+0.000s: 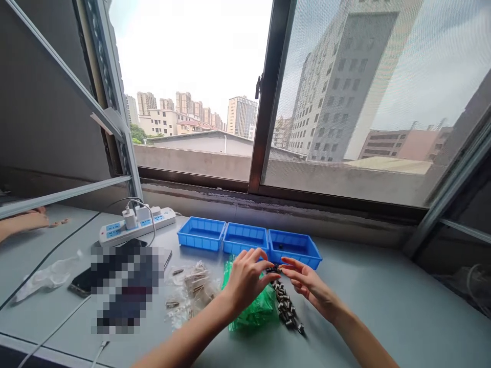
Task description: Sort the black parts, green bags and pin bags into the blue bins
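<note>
My left hand (247, 276) is over the green plastic bag (253, 313), thumb and index finger bent around a small dark metal part (273, 270). Close by on the right, my right hand (311, 289) has its fingertips drawn together at the part's near end. Whatever those fingertips pinch is too small to make out. Below and between the hands, a heap of short metal cylinders (287, 306) runs along the bag's right side. Clear small bags with metal pins (197, 286) lie left of the green bag.
Behind the hands stand a left blue bin (201, 246), a middle blue bin (245, 249) and a right blue bin (295, 259), which has small dark bits inside. A power strip (138, 227), cables and a phone (82, 282) lie left. Another person's hand (28, 221) rests far left.
</note>
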A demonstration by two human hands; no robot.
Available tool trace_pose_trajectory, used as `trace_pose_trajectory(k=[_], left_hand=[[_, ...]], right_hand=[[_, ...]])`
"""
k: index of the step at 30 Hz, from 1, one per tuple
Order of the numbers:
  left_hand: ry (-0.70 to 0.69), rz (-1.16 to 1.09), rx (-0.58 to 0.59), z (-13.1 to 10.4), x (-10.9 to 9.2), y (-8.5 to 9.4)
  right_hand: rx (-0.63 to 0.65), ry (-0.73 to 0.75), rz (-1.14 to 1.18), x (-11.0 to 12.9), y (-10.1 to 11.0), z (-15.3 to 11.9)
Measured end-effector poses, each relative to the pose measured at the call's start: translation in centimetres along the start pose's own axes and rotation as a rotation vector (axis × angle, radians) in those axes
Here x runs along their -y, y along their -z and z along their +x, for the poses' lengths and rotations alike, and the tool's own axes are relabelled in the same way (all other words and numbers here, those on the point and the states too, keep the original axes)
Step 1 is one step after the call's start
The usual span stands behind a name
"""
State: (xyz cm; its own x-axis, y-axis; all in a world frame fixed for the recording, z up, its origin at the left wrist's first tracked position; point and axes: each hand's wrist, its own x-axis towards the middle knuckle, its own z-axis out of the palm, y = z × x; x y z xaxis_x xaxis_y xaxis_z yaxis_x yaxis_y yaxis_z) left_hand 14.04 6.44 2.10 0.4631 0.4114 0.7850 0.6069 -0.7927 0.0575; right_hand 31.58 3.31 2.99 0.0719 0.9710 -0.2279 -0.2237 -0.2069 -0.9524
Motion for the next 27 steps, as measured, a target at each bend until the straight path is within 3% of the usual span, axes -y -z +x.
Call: trace_pose_trajectory(k=[18,27], left_hand=[[0.063,-0.106,0.037,-0.1,-0.7,0.3],[0.023,-0.060,-0.030,-0.2,-0.9,0.2]], right_hand=[[0.104,-0.007,-0.035,-0.4,-0.8,-0.2],[0.005,0.053,0.080,-0.8,-1.1,-0.6]])
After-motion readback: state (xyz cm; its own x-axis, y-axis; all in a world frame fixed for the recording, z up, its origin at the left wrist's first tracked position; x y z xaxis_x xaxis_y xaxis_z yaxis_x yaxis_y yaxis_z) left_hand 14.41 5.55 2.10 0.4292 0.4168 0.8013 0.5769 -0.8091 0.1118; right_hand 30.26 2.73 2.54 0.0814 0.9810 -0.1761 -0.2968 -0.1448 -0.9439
